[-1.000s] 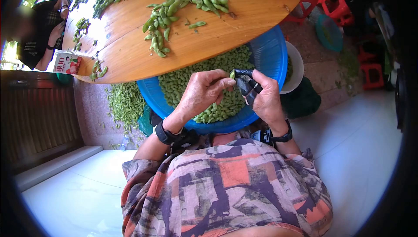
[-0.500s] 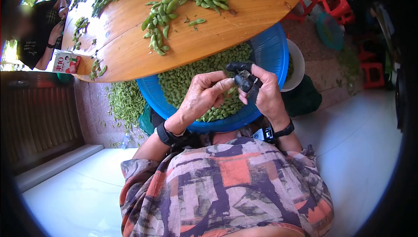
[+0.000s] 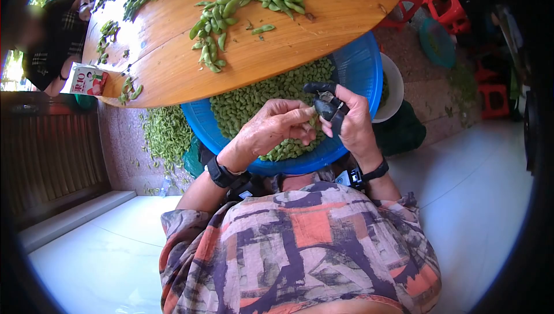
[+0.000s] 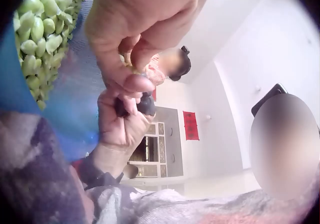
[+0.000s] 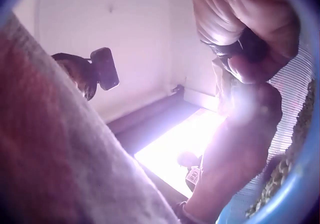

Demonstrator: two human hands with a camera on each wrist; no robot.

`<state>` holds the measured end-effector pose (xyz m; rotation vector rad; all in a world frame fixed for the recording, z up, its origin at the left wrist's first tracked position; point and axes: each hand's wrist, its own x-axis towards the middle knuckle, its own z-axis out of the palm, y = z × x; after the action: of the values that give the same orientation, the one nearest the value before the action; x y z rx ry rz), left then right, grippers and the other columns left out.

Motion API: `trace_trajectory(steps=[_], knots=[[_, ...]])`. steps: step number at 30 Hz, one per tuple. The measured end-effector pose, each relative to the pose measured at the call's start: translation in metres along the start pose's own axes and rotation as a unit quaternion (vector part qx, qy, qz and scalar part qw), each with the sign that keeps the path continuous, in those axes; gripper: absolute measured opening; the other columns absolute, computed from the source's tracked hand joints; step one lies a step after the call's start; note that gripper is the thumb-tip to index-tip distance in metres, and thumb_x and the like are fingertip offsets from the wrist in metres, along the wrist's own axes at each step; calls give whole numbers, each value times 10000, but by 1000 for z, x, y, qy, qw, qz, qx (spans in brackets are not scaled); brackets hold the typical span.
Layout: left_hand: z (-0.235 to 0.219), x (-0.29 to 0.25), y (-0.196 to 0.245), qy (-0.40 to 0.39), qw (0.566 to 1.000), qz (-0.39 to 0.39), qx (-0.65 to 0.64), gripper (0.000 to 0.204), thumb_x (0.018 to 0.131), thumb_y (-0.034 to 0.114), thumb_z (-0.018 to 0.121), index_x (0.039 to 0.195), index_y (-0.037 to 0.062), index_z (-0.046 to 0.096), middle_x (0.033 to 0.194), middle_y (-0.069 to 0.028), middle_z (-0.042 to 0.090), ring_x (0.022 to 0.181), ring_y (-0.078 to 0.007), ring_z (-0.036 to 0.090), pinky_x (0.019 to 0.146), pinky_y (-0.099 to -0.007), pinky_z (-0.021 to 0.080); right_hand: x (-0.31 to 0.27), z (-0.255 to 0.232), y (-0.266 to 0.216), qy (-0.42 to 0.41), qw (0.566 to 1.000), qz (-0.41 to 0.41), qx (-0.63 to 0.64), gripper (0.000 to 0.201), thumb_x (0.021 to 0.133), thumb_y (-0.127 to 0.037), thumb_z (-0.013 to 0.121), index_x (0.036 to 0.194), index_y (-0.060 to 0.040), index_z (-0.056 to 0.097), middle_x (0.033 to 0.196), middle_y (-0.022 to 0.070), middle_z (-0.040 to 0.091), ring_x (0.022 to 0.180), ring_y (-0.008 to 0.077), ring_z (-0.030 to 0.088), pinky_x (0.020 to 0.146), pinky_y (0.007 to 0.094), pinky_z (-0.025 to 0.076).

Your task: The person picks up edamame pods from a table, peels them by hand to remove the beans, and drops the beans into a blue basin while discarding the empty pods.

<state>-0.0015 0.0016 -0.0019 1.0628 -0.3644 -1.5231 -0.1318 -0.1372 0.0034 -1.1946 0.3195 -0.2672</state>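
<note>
Over a blue basin (image 3: 374, 63), the left hand (image 3: 271, 129) pinches a green edamame pod (image 3: 314, 121) between thumb and fingers. Opposite it, the right hand (image 3: 355, 118) holds the pod's other side, its thumb and fingertips in black covers (image 3: 328, 108). Fingers hide most of the pod. Below both hands lies a broad heap of shelled green beans (image 3: 234, 115). In the left wrist view the right hand (image 4: 120, 129) sits close under the left hand (image 4: 150, 23), the fingertips of both meeting.
A wooden table (image 3: 156, 77) overhangs the basin, bearing loose pods (image 3: 216, 23) and a carton (image 3: 89, 80). Empty-looking pods (image 3: 164, 135) pile on the floor at left. A white bucket (image 3: 393, 86) stands right of the basin; red stools (image 3: 444, 5) lie beyond. Another person (image 3: 55, 37) sits at far left.
The right hand has turned and its black-covered fingers have shifted over the pod. The left hand has moved slightly right and its fingers have dropped lower. The other person's arm has moved down towards the carton.
</note>
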Motion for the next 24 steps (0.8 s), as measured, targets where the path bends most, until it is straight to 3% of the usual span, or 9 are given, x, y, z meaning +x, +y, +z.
trace_trajectory(steps=[3, 5, 6, 10, 12, 16, 18, 22, 24], knots=[[3, 1, -6, 13, 999, 27, -18, 260, 991, 227, 525, 970, -11, 628, 878, -77, 665, 724, -124, 618, 704, -256, 516, 2, 11, 3, 84, 978, -3, -189, 326, 836, 11, 540, 1147, 6, 639, 717, 8, 560, 597, 125, 561, 538, 272, 461], [1, 7, -16, 19, 998, 56, 1, 231, 977, 201, 502, 1048, -3, 586, 854, -44, 625, 763, -115, 612, 725, -250, 504, 4, 12, 12, 113, 844, -264, -452, 306, 796, 45, 573, 1091, 10, 643, 796, 106, 584, 690, 273, 610, 623, 340, 486], [4, 8, -16, 42, 995, 68, 55, 218, 981, 194, 482, 1026, 2, 576, 849, -27, 603, 757, -109, 606, 727, -241, 500, 1, 15, 9, 109, 864, -234, -433, 274, 767, 58, 592, 1032, 13, 648, 865, 174, 573, 783, 379, 597, 681, 374, 487], [6, 10, -16, 48, 995, 55, 62, 178, 973, 165, 499, 1031, 13, 569, 880, -27, 605, 775, -112, 611, 726, -233, 499, 2, 10, 10, 104, 872, -221, -425, 300, 785, 49, 590, 1077, 7, 651, 833, 144, 585, 745, 303, 616, 669, 356, 488], [9, 12, -17, 53, 995, 54, -68, 142, 953, 158, 493, 958, 37, 567, 840, -51, 644, 650, -76, 516, 598, -223, 418, 1, 7, 13, 148, 936, -102, -304, 335, 796, 40, 593, 1125, 5, 650, 809, 114, 596, 719, 213, 610, 656, 339, 492], [4, 12, -21, 29, 992, 45, -111, 106, 945, 123, 494, 947, 42, 562, 853, -67, 649, 644, -78, 505, 581, -223, 390, 0, 7, 10, 120, 949, -83, -279, 340, 840, 22, 577, 1171, -10, 645, 788, 51, 603, 668, 111, 570, 602, 283, 485], [-5, 16, -26, -44, 979, 58, -192, 120, 943, 42, 502, 1053, 32, 551, 969, -78, 651, 836, -136, 625, 688, -228, 483, -2, 8, 8, 104, 987, -9, -125, 318, 885, -4, 549, 1192, -14, 633, 774, 8, 589, 624, 67, 542, 555, 227, 464], [-9, 17, -29, -68, 980, 71, -172, 129, 945, 30, 490, 1051, 27, 562, 976, -77, 652, 833, -141, 627, 685, -231, 486, -2, 4, 6, 64, 996, -37, -45, 318, 920, -46, 531, 1226, -8, 606, 757, -17, 569, 609, 35, 522, 537, 191, 443], [-4, 13, -24, -41, 987, 47, -151, 159, 957, 53, 490, 1081, 10, 581, 975, -74, 657, 809, -129, 614, 677, -228, 481, -2, 3, 7, 53, 996, -62, -34, 589, 916, -396, 638, 1274, 60, 534, 757, -37, 501, 615, 39, 474, 524, 206, 419]])
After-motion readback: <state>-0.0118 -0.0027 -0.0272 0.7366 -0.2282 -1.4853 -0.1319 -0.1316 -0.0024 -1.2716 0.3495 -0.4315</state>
